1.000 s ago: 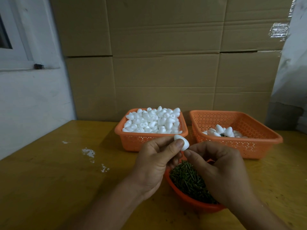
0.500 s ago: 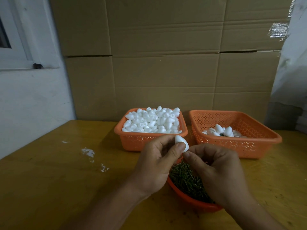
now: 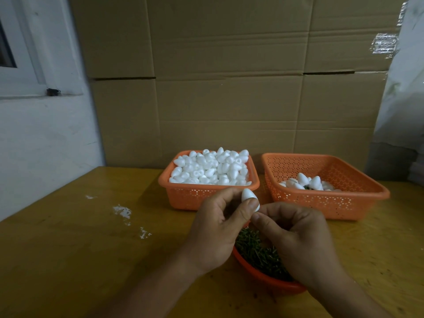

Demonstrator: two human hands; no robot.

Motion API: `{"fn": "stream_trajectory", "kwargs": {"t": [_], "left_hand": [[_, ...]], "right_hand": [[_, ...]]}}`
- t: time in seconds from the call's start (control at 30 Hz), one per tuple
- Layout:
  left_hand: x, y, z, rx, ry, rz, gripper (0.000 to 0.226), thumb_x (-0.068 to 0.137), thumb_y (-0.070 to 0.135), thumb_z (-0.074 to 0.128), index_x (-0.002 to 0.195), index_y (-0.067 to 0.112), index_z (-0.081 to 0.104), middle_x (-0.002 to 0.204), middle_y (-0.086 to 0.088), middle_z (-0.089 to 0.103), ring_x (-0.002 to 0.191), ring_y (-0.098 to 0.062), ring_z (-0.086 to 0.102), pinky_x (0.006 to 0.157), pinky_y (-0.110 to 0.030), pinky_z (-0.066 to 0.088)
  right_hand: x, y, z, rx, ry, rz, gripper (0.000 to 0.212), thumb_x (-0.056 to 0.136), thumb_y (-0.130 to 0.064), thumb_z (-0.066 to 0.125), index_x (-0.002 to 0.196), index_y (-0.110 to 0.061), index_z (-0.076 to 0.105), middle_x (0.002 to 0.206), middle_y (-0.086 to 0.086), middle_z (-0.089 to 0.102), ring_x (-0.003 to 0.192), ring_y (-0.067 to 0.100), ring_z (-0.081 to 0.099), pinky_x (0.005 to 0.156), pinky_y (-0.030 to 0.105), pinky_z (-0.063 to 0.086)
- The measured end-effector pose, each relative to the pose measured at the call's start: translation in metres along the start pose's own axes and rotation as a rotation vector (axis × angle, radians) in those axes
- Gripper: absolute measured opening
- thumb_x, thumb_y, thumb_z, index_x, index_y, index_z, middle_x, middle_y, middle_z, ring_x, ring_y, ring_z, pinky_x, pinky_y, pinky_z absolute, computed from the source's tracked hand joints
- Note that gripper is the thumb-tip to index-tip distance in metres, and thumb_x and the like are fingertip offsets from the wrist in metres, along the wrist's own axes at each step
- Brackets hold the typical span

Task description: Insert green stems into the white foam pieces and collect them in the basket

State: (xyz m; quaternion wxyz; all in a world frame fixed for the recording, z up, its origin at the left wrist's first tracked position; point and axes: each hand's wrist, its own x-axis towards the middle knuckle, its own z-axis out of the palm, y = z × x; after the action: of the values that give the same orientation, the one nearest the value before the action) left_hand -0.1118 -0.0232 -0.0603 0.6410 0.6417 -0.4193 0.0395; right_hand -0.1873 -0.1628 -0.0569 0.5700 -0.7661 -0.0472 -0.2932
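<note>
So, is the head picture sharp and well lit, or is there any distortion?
Head view: dim, yellowish light; the small white foam piece and the left orange plastic basket look fairly sharp; wide-angle bending curves the brown cardboard wall towards the edges; no strong glare.

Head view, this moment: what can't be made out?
- Any stem in the right hand: its curled fingers hide it.
- Base of the foam piece: covered by the left hand thumb.
- Stem bowl: largely behind both hands.
- Right basket contents: near wall hides most.
</note>
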Motion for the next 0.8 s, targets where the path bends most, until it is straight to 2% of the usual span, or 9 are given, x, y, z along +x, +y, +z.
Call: {"fn": "stream_trajectory", "kwargs": {"t": [0.13,0.23,0.3,0.37,0.4,0.43,0.53,0.63,0.8], "left_hand": [[-0.001,0.003,0.003,-0.032,-0.038,0.008,0.02,0.102,0.026,0.054,0.086,0.024,0.066,0.07,0.019,0.059,0.069,0.005,0.054,0.065,-0.013,0.044],[-0.003,0.005,0.004,-0.062,-0.089,-0.003,0.017,0.103,0.029,0.052,0.101,0.027,0.068,0.077,0.021,0.063,0.075,0.006,0.059,0.068,-0.01,0.046],[-0.006,0.004,0.006,-0.048,-0.089,-0.028,0.021,0.101,0.036,0.055,0.118,0.038,0.067,0.083,0.02,0.066,0.081,0.006,0.062,0.072,-0.012,0.048],[-0.008,-0.001,0.008,0.013,-0.065,-0.074,0.027,0.093,0.048,0.058,0.12,0.051,0.064,0.088,0.015,0.068,0.087,0.002,0.065,0.077,-0.019,0.052],[-0.009,-0.004,0.009,0.042,-0.055,-0.097,0.03,0.09,0.052,0.059,0.119,0.049,0.065,0.091,0.013,0.068,0.089,-0.001,0.066,0.08,-0.023,0.053],[-0.01,-0.006,0.009,0.065,-0.054,-0.113,0.032,0.088,0.054,0.059,0.118,0.045,0.066,0.093,0.013,0.068,0.091,-0.003,0.066,0.082,-0.025,0.054],[-0.013,-0.008,0.011,0.121,-0.073,-0.126,0.035,0.088,0.056,0.059,0.118,0.038,0.067,0.096,0.021,0.068,0.097,-0.001,0.066,0.081,-0.016,0.05],[-0.013,-0.009,0.01,0.155,-0.075,-0.134,0.037,0.087,0.057,0.058,0.118,0.038,0.067,0.1,0.023,0.066,0.101,0.0,0.064,0.082,-0.013,0.048],[-0.014,-0.008,0.011,0.185,-0.068,-0.137,0.036,0.087,0.056,0.057,0.118,0.039,0.066,0.1,0.021,0.066,0.101,-0.001,0.064,0.083,-0.013,0.048]], "right_hand": [[0.001,-0.004,-0.003,0.062,-0.013,0.017,0.011,0.073,-0.035,0.072,0.074,-0.026,0.078,0.058,0.0,0.07,0.045,0.009,0.058,0.045,0.017,0.046],[0.005,-0.005,-0.006,0.095,0.029,0.032,0.01,0.078,-0.024,0.073,0.074,-0.017,0.078,0.061,0.003,0.071,0.047,0.01,0.059,0.046,0.018,0.048],[0.011,-0.004,-0.012,0.06,0.077,0.056,0.007,0.084,-0.016,0.073,0.079,-0.014,0.078,0.065,0.004,0.073,0.051,0.011,0.061,0.05,0.02,0.052],[0.02,-0.001,-0.021,0.018,0.13,0.092,0.008,0.086,-0.013,0.072,0.08,-0.013,0.077,0.065,0.003,0.072,0.053,0.01,0.063,0.053,0.02,0.055],[0.025,0.001,-0.027,-0.008,0.162,0.115,0.009,0.087,-0.014,0.072,0.079,-0.014,0.076,0.065,0.002,0.072,0.053,0.009,0.063,0.053,0.021,0.056],[0.032,0.004,-0.033,-0.04,0.197,0.14,0.009,0.088,-0.015,0.072,0.079,-0.015,0.076,0.066,0.002,0.072,0.054,0.009,0.064,0.053,0.023,0.057],[0.056,0.02,-0.051,-0.153,0.29,0.21,0.01,0.089,-0.019,0.073,0.08,-0.019,0.075,0.069,0.001,0.073,0.055,0.011,0.064,0.05,0.025,0.054],[0.083,0.039,-0.072,-0.349,0.369,0.242,0.009,0.09,-0.023,0.073,0.082,-0.02,0.076,0.064,0.0,0.071,0.047,0.011,0.055,0.042,0.027,0.042],[0.112,0.055,-0.101,-0.666,0.385,0.32,0.018,0.09,-0.033,0.07,0.085,-0.017,0.077,0.065,0.004,0.07,0.057,0.027,0.061,0.056,0.039,0.049]]}}
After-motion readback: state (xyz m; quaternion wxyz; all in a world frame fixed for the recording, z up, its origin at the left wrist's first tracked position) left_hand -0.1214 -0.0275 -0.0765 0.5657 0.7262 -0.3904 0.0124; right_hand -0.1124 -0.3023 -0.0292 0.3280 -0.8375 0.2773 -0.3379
